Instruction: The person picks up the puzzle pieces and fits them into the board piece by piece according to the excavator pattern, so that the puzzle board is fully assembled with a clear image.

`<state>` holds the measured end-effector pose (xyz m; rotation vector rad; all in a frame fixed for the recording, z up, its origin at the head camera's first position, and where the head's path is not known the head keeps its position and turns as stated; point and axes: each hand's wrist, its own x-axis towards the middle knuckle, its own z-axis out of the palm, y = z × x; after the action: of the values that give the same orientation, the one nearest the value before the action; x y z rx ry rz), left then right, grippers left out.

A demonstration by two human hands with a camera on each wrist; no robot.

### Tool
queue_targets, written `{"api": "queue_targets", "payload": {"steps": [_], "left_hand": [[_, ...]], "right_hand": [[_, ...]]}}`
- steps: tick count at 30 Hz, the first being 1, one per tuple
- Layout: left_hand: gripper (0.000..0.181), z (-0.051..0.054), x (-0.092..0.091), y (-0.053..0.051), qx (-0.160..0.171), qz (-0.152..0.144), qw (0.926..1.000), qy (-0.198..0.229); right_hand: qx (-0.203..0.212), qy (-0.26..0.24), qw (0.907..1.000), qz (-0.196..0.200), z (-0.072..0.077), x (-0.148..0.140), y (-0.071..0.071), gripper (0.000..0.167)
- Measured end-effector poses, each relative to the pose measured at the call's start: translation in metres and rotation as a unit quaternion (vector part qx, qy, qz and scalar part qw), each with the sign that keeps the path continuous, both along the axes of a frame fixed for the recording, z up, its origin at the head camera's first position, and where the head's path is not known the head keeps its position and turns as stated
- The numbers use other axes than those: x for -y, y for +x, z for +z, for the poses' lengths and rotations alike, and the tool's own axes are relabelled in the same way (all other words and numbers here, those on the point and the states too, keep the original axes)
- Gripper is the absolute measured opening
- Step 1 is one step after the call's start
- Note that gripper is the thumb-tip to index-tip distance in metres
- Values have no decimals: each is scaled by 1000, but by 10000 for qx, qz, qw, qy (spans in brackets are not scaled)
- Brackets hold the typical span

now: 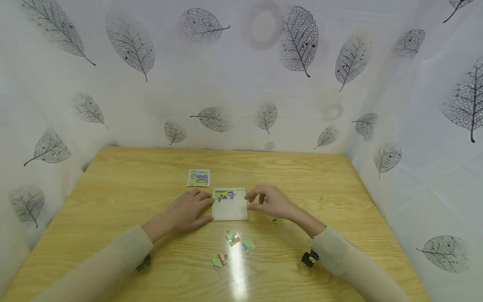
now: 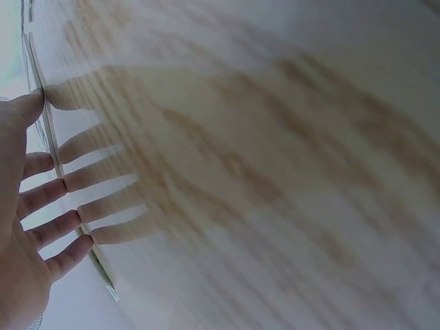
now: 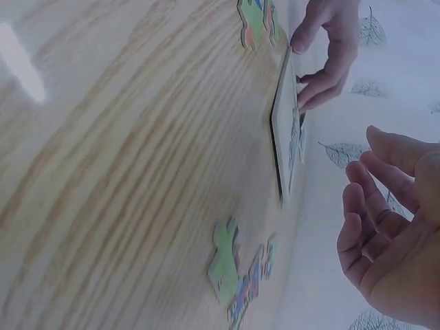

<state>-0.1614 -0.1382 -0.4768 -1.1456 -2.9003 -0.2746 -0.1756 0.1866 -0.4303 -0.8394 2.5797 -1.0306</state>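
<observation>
A pale square puzzle tray (image 1: 230,212) lies on the wooden table, with a few joined pieces (image 1: 224,195) along its upper left inside. My left hand (image 1: 190,210) rests at the tray's left side; in the left wrist view its fingers (image 2: 51,228) and thumb touch the edge. Beside the right edge hovers my right hand (image 1: 273,201), fingers loosely bent; the right wrist view shows nothing between its fingers (image 3: 375,196). Loose jigsaw pieces lie nearer me: one piece (image 1: 232,238), a second piece (image 1: 249,245) and a third piece (image 1: 219,261).
Behind the tray, to its left, lies a small picture card (image 1: 198,178) showing a blue and red vehicle on green. A green piece (image 1: 278,221) sits partly beneath my right forearm. Leaf-printed white cloth (image 1: 234,84) encloses the table's back and sides.
</observation>
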Motion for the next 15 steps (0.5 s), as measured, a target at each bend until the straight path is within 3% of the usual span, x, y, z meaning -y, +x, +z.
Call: {"api": "queue_targets", "payload": {"steps": [8, 15], "left_hand": [[57, -1, -1, 0, -8, 22, 10000, 26], [56, -2, -1, 0, -35, 39, 10000, 49]], "right_hand": [[-50, -125, 9995, -286, 9, -33, 8, 31], [-38, -158, 9992, -369, 5, -50, 16, 28]]}}
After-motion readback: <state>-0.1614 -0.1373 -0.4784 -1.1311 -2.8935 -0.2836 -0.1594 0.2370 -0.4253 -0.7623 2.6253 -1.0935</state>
